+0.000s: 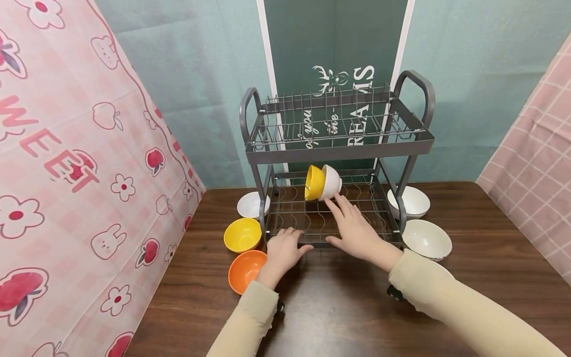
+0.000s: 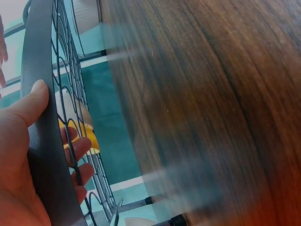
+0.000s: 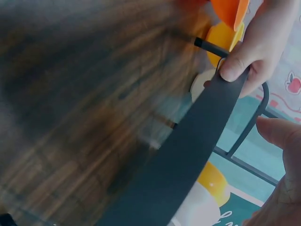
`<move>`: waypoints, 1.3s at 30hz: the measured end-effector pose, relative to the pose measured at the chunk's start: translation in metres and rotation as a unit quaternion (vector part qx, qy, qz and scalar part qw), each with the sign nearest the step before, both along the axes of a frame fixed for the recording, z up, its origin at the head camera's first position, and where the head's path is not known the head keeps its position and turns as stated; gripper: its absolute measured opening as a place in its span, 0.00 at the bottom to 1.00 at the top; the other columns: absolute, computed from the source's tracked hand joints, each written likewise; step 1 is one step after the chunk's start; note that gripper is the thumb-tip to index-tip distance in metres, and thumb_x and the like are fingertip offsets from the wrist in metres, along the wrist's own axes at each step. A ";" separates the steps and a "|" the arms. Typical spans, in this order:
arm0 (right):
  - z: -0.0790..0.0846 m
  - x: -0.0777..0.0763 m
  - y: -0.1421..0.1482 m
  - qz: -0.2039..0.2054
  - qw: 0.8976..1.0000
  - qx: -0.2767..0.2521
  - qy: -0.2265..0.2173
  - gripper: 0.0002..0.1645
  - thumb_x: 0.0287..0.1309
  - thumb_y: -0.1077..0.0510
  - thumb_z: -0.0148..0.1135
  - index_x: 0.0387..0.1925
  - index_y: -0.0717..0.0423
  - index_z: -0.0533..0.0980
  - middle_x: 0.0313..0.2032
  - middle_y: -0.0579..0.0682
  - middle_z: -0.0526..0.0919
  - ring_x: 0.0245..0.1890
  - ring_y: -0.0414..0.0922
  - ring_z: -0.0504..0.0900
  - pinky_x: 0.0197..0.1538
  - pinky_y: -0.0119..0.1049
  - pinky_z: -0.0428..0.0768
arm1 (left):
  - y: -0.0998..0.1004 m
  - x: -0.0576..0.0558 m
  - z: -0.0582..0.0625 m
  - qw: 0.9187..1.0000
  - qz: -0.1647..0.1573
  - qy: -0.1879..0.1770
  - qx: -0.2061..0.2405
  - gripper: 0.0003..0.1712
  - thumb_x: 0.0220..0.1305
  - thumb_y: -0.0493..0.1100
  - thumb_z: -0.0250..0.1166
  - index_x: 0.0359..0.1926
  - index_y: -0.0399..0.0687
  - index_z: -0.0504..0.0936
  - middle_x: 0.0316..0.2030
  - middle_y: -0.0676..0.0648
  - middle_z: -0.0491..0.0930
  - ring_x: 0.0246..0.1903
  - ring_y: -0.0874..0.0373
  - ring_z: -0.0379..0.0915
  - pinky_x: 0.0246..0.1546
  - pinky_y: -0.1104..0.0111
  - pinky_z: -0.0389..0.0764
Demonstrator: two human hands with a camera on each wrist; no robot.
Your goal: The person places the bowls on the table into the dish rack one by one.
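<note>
A grey two-tier dish rack [image 1: 341, 151] stands on the wooden table. On its lower tier, a yellow bowl [image 1: 314, 182] and a white bowl [image 1: 332, 183] stand tipped on their sides, one against the other. My left hand [image 1: 282, 252] grips the lower tier's front rail [image 2: 44, 155], thumb on the outer face and fingers curled behind through the wires. My right hand [image 1: 354, 229] reaches over that rail with fingers extended, fingertips close by the white bowl. Whether they touch it I cannot tell. Its thumb [image 3: 277, 132] stands apart from the fingers.
Left of the rack, a white bowl [image 1: 252, 205], a yellow bowl [image 1: 243, 235] and an orange bowl [image 1: 245, 271] form a line. To the right sit white bowls [image 1: 426, 239], one partly behind my right sleeve [image 1: 439, 282]. The rack's upper tier [image 1: 330, 121] overhangs the lower.
</note>
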State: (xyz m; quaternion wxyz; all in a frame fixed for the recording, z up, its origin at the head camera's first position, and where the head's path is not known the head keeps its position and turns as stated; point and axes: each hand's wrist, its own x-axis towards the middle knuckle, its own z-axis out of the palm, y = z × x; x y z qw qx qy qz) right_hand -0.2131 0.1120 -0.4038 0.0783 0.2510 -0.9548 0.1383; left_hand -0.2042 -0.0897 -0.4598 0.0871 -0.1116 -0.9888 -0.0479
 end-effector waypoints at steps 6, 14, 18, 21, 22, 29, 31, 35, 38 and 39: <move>-0.010 0.016 0.016 -0.004 1.000 0.006 0.012 0.58 0.46 0.45 0.69 0.70 0.56 0.46 0.71 0.63 0.44 0.70 0.61 0.49 0.65 0.60 0.57 | 0.001 0.000 -0.001 1.000 0.000 0.005 -0.001 0.30 0.52 0.71 0.57 0.49 0.60 0.80 0.43 0.54 0.80 0.45 0.56 0.76 0.35 0.62 0.78; -0.018 0.034 0.035 -0.012 1.000 0.000 0.026 0.58 0.45 0.46 0.70 0.70 0.55 0.47 0.70 0.63 0.46 0.69 0.61 0.50 0.64 0.61 0.58 | 0.000 0.001 -0.002 1.000 -0.004 0.003 0.007 0.29 0.53 0.69 0.58 0.49 0.60 0.80 0.43 0.54 0.80 0.45 0.56 0.75 0.35 0.62 0.77; -0.022 0.043 0.043 -0.012 0.999 0.000 0.032 0.58 0.45 0.47 0.70 0.70 0.56 0.47 0.70 0.63 0.47 0.68 0.62 0.51 0.63 0.62 0.59 | 0.000 0.001 -0.002 1.000 -0.006 0.004 0.009 0.29 0.53 0.69 0.58 0.49 0.59 0.80 0.43 0.54 0.80 0.45 0.56 0.75 0.35 0.62 0.77; -0.026 0.051 0.048 -0.015 0.999 0.002 0.042 0.57 0.44 0.48 0.71 0.69 0.57 0.49 0.69 0.64 0.48 0.68 0.63 0.53 0.62 0.62 0.60 | 0.001 0.001 -0.002 1.000 -0.007 0.003 0.008 0.29 0.53 0.70 0.58 0.49 0.60 0.79 0.44 0.54 0.80 0.45 0.56 0.75 0.35 0.63 0.77; -0.028 0.053 0.051 -0.017 0.999 0.000 0.047 0.57 0.43 0.48 0.71 0.69 0.57 0.49 0.69 0.64 0.49 0.67 0.63 0.53 0.62 0.62 0.60 | 0.001 0.001 -0.002 1.000 -0.007 0.004 0.008 0.29 0.53 0.70 0.58 0.49 0.60 0.79 0.43 0.54 0.80 0.45 0.56 0.75 0.35 0.63 0.78; -0.037 0.070 0.066 -0.036 0.996 -0.020 0.075 0.59 0.38 0.50 0.73 0.69 0.56 0.50 0.68 0.64 0.51 0.65 0.63 0.57 0.58 0.63 0.63 | 0.001 0.000 -0.002 1.000 -0.007 0.003 0.006 0.30 0.53 0.70 0.57 0.50 0.60 0.79 0.44 0.54 0.80 0.46 0.56 0.75 0.35 0.63 0.78; -0.039 0.074 0.069 -0.039 0.995 -0.028 0.087 0.59 0.37 0.51 0.74 0.68 0.57 0.51 0.67 0.65 0.52 0.64 0.64 0.58 0.58 0.63 0.63 | 0.001 0.000 -0.001 1.000 -0.008 0.002 0.005 0.30 0.53 0.70 0.57 0.50 0.60 0.79 0.44 0.54 0.80 0.46 0.56 0.75 0.35 0.63 0.78; -0.042 0.078 0.073 -0.042 0.992 -0.033 0.112 0.58 0.34 0.51 0.74 0.67 0.59 0.54 0.66 0.66 0.55 0.62 0.64 0.60 0.56 0.63 0.64 | 0.000 0.000 -0.001 1.000 -0.007 0.004 0.001 0.31 0.53 0.71 0.56 0.50 0.60 0.79 0.44 0.54 0.80 0.46 0.56 0.75 0.34 0.63 0.78; -0.045 0.079 0.074 -0.047 0.991 -0.032 0.117 0.59 0.34 0.51 0.75 0.67 0.60 0.54 0.66 0.67 0.55 0.62 0.64 0.61 0.56 0.63 0.65 | -0.001 0.000 -0.001 1.000 -0.006 0.005 -0.002 0.31 0.53 0.71 0.56 0.50 0.59 0.79 0.44 0.54 0.80 0.45 0.56 0.75 0.34 0.64 0.78; -0.046 0.080 0.074 -0.050 0.991 -0.033 0.117 0.59 0.34 0.51 0.75 0.67 0.60 0.53 0.66 0.67 0.55 0.62 0.64 0.61 0.56 0.64 0.65 | 0.000 0.000 -0.002 1.000 -0.006 0.005 -0.002 0.31 0.53 0.71 0.56 0.50 0.59 0.79 0.44 0.54 0.80 0.45 0.56 0.75 0.34 0.64 0.78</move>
